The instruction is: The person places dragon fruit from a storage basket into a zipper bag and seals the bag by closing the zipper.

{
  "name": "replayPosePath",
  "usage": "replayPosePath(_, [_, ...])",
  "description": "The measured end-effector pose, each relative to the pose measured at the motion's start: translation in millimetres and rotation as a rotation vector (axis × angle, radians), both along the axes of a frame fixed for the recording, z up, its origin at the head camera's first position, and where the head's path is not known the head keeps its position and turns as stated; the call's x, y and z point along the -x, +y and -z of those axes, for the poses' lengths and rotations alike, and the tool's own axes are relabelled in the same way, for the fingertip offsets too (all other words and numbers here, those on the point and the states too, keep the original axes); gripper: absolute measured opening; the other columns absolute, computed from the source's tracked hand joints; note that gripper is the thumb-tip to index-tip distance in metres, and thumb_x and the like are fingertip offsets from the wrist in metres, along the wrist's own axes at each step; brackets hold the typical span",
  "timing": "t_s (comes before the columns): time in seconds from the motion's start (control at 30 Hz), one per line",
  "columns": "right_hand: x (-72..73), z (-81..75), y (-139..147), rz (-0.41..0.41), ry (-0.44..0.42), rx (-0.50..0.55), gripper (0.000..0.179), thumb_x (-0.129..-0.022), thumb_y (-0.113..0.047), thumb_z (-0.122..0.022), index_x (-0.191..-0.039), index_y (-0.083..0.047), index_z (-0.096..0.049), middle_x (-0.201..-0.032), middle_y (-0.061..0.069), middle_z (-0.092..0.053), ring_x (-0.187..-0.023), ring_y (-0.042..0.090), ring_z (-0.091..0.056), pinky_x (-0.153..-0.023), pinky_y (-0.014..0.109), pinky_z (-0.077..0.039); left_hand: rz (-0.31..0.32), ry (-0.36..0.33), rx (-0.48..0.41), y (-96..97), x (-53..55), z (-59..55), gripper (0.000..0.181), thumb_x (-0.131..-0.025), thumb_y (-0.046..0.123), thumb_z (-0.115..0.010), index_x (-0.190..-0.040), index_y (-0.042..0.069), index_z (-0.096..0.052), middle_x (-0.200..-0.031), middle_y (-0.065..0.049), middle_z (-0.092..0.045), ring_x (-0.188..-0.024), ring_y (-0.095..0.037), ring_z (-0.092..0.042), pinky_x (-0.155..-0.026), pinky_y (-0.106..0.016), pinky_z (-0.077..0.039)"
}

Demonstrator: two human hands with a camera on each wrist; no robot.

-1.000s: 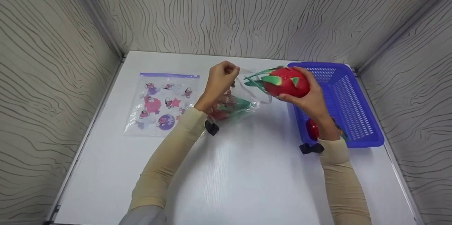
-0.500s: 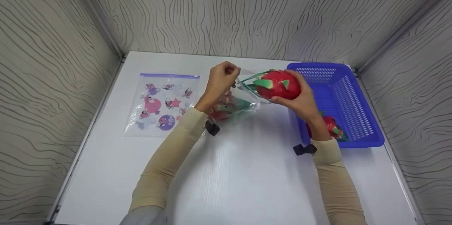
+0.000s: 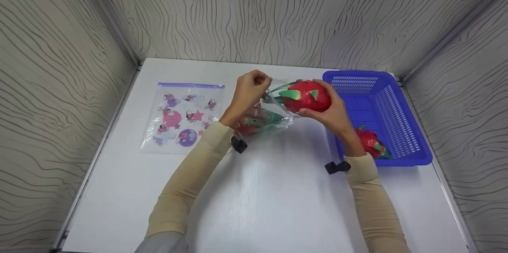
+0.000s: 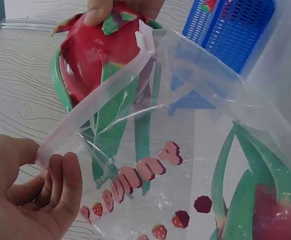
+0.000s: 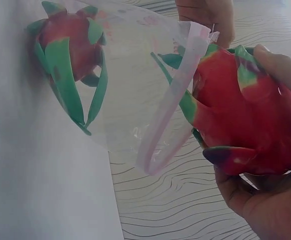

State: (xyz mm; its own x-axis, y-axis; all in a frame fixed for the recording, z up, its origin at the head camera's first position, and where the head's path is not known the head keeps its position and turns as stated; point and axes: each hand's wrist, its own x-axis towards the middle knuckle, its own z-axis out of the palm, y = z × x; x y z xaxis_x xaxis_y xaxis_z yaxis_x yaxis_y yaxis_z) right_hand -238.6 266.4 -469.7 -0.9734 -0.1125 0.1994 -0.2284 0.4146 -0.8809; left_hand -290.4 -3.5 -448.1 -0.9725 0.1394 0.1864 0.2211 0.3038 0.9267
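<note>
My right hand (image 3: 331, 112) grips a red dragon fruit (image 3: 307, 96) around its rounded end, its green leaf tips pointing left. Those tips are inside the mouth of a clear zip bag (image 4: 185, 115) with pink edging and printed strawberries. With thumb and fingers, my left hand (image 3: 250, 92) pinches the rim of that bag and holds its mouth apart. Deeper in the bag lies another dragon fruit (image 5: 70, 47), seen through the plastic in both wrist views. The red body of the held fruit (image 5: 250, 110) is still outside the pink rim.
On the right stands a blue plastic basket (image 3: 412, 126) with a dragon fruit (image 3: 371, 143) near its front corner, partly behind my right wrist. Flat on the white table (image 3: 270, 205) at the left lies a second zip bag (image 3: 186, 118) with a purple zip. Patterned panels enclose the table.
My right hand has moved left with the dragon fruit, and its leaf tips have entered the bag's mouth. More of the fruit in the basket shows. My left hand has hardly moved.
</note>
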Motion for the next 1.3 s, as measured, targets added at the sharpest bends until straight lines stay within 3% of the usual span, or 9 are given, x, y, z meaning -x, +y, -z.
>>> replayPosePath(0.13, [4.5, 2.3, -2.1, -0.011, -0.010, -0.001, 0.086, -0.087, -0.023, -0.089, -0.160, -0.020, -0.044, -0.162, 0.014, -0.046, -0.148, 0.037, -0.045, -0.117, 0.061, -0.048, 0.003, 0.016, 0.023, 0.2, -0.5, 0.7, 0.020, -0.104, 0.021, -0.068, -0.111, 0.003, -0.075, -0.095, -0.005, -0.071, -0.077, -0.012, -0.062, -0.067, -0.019, -0.052])
replayPosePath(0.33, [6.2, 7.1, -6.2, -0.025, -0.024, -0.021, 0.087, -0.086, -0.026, -0.091, -0.160, -0.020, -0.044, -0.161, 0.013, -0.047, -0.147, 0.037, -0.046, -0.116, 0.060, -0.049, 0.040, 0.026, -0.033, 1.8, -1.5, 3.0, 0.021, -0.105, 0.019, -0.068, -0.110, 0.000, -0.074, -0.093, -0.011, -0.074, -0.067, -0.012, -0.068, -0.062, -0.021, -0.059])
replayPosePath(0.57, [7.0, 11.4, -13.1, -0.041, -0.029, -0.041, 0.087, -0.085, -0.029, -0.091, -0.159, -0.022, -0.045, -0.160, 0.011, -0.048, -0.147, 0.036, -0.047, -0.116, 0.060, -0.049, 0.042, -0.011, -0.028, 2.8, -3.6, 2.4, 0.020, -0.105, 0.022, -0.068, -0.111, 0.003, -0.074, -0.093, -0.004, -0.070, -0.071, -0.010, -0.066, -0.064, -0.021, -0.058])
replayPosePath(0.93, [12.2, 14.5, -19.7, -0.044, -0.083, -0.051, 0.089, -0.086, -0.034, -0.091, -0.160, -0.021, -0.043, -0.162, 0.013, -0.047, -0.148, 0.037, -0.046, -0.117, 0.059, -0.048, 0.036, -0.030, 0.038, 3.4, -5.3, -0.3, 0.022, -0.105, 0.024, -0.068, -0.114, 0.005, -0.075, -0.097, -0.004, -0.071, -0.077, -0.011, -0.064, -0.067, -0.021, -0.056])
replayPosePath(1.3, [19.8, 16.5, -25.4, -0.017, -0.097, -0.036, 0.093, -0.085, -0.034, -0.091, -0.161, -0.018, -0.038, -0.160, 0.019, -0.046, -0.146, 0.040, -0.047, -0.115, 0.058, -0.050, 0.054, 0.015, 0.075, 6.5, -4.2, 0.5, 0.021, -0.102, 0.020, -0.071, -0.112, 0.003, -0.077, -0.096, -0.006, -0.072, -0.078, -0.009, -0.061, -0.066, -0.018, -0.052])
